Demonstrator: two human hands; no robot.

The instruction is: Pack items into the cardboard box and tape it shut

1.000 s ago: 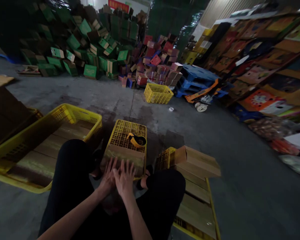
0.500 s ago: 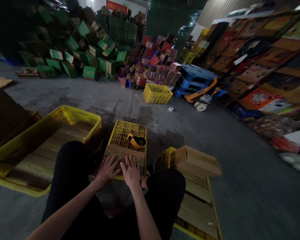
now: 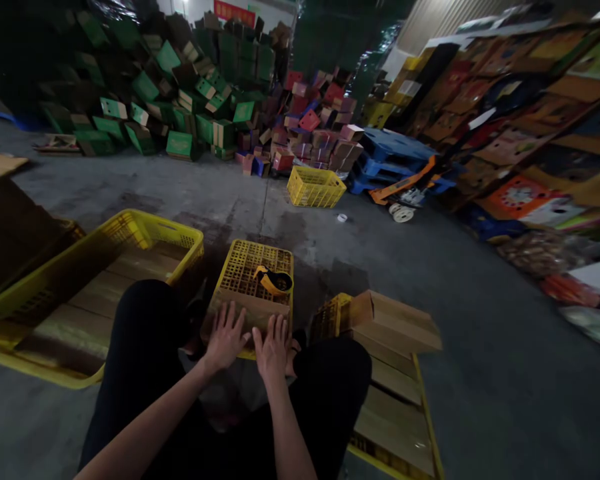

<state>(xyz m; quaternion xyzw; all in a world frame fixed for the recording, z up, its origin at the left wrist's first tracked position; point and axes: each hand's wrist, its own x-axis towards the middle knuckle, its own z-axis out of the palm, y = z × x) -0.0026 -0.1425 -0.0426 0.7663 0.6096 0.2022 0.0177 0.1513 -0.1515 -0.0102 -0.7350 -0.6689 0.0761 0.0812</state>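
Note:
I sit on the floor with my knees apart, in dark trousers. Between them stands an upturned yellow crate [image 3: 250, 263]. A flat brown cardboard piece [image 3: 253, 307] lies on its near half. My left hand [image 3: 225, 337] and my right hand [image 3: 273, 347] rest side by side on the cardboard's near edge, palms down, fingers spread. A yellow tape dispenser [image 3: 275, 281] lies on the crate just beyond the cardboard.
A large yellow crate [image 3: 145, 230] holding flat cardboard stands to my left. At my right a yellow crate [image 3: 330, 313] carries stacked brown boxes [image 3: 397, 323]. Farther off are a small yellow crate [image 3: 315, 187], blue pallets [image 3: 395, 150], a pallet jack [image 3: 405, 193] and heaps of green and red cartons.
My hands were overlapped low on the cardboard's front; they have drawn apart and now lie flat beside each other on its near edge. Nothing else moved.

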